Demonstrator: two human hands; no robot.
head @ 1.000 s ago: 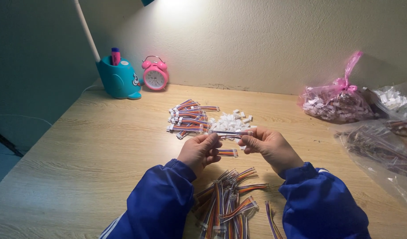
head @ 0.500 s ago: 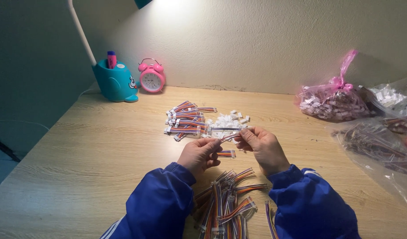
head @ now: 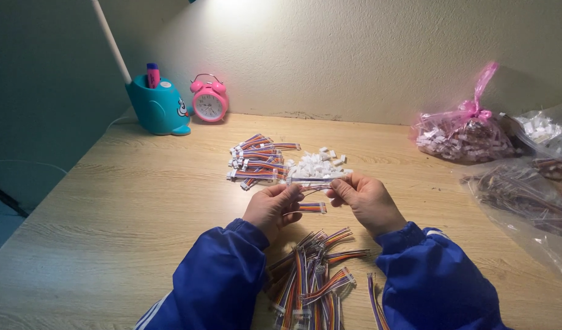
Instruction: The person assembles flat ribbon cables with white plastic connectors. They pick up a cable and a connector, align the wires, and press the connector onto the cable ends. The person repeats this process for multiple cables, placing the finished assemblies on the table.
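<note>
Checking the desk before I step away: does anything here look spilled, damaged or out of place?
Nothing stands out. The left hand and right hand hold one ribbon cable between them. Cable pile and white connectors lie loose on the desk; the bags sit at right.

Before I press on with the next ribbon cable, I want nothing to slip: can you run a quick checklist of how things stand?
1. Ribbon cable held at both ends: ok, left hand and right hand pinch it.
2. Second short cable under the left hand: cannot tell whether it is held.
3. White connector housings within reach: ok, piled just beyond the hands.
4. Finished cables kept apart: ok, beside the housings.
5. Loose cables between the sleeves: not ok, tangled.
6. Connector seated on the held cable: cannot tell.
</note>
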